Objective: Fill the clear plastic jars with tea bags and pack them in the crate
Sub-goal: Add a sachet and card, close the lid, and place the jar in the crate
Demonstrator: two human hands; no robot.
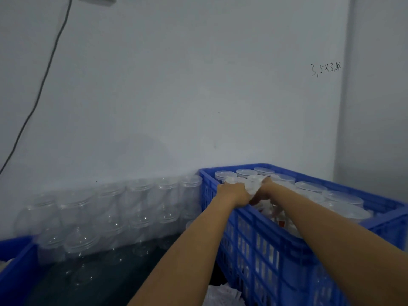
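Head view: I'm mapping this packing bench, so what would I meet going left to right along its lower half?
Edge of a second blue crate → stacked empty clear plastic jars → left hand → right hand → lidded jars in the blue crate.

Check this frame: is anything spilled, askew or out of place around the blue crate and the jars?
Nothing is plainly spilled or damaged. Both hands, left hand and right hand, hold a jar over the blue crate of lidded jars. One oddity: the empty jars along the wall lie stacked on their sides, not upright.
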